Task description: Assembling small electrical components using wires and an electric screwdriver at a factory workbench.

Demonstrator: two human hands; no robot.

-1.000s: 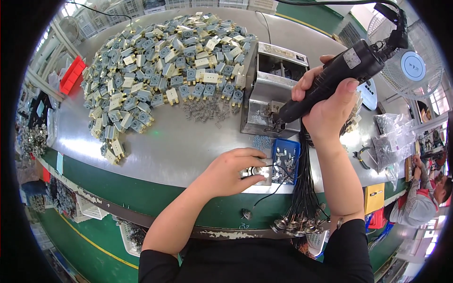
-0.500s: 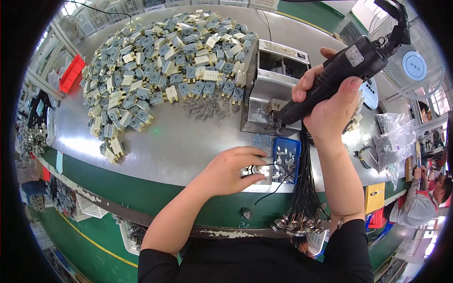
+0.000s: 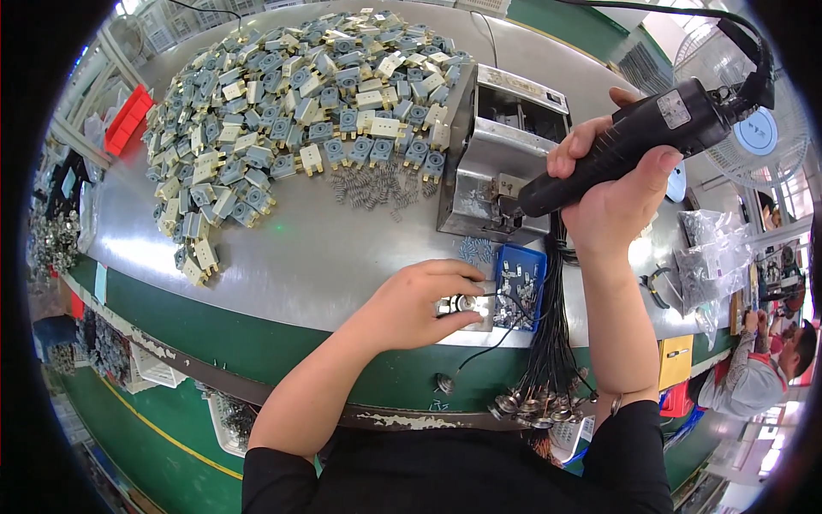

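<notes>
My right hand (image 3: 612,201) is wrapped round a black electric screwdriver (image 3: 629,141). The tool slants down to the left, its nose at the front of a metal box with an open top (image 3: 505,137), which looks like a screw feeder. On the table's front edge my left hand (image 3: 411,304) curls its thumb and fingers round a small round metal part (image 3: 465,303). This part sits at a small metal plate (image 3: 485,321), and a black wire runs close by it. The fingers partly hide the part. A blue tray (image 3: 541,257) of small metal pieces lies just right of it.
A large heap of grey and cream switch-like blocks (image 3: 300,111) covers the back left, with loose springs (image 3: 372,187) before it. Black wires with round metal ends (image 3: 535,403) hang over the front edge. Pliers (image 3: 658,287) and plastic bags (image 3: 715,257) lie right; a person (image 3: 758,368) sits beyond.
My right hand and the screwdriver have shifted a little to the right, the tool lying slightly flatter. My left hand stays nearly in place round the metal part.
</notes>
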